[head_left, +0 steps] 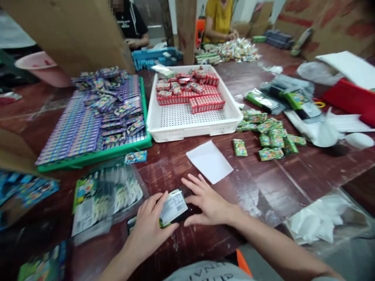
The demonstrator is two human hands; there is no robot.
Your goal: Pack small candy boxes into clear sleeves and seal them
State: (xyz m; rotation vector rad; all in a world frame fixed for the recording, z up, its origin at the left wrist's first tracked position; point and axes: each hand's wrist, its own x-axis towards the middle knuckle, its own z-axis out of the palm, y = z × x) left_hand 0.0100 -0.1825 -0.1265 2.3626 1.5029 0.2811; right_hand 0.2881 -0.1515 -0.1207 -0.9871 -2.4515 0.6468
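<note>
A small green and black packet (174,207) with a pale printed label lies low over the table in front of me. My left hand (150,219) grips its left end between thumb and fingers. Just to the right is my right hand (206,203), fingers spread, close to the packet's right end; whether a fingertip touches it I cannot tell. Beyond the hands lies a white sheet (209,162). Left of my left hand are clear plastic bags (109,199) with green and white contents.
A green tray (146,113) of purple packets stands at left, beside a white basket (190,132) of red packs. Loose green packets (272,136) lie at right. White scraps (319,218) fill a box at lower right. Two people sit across the table, one in a yellow top (218,19).
</note>
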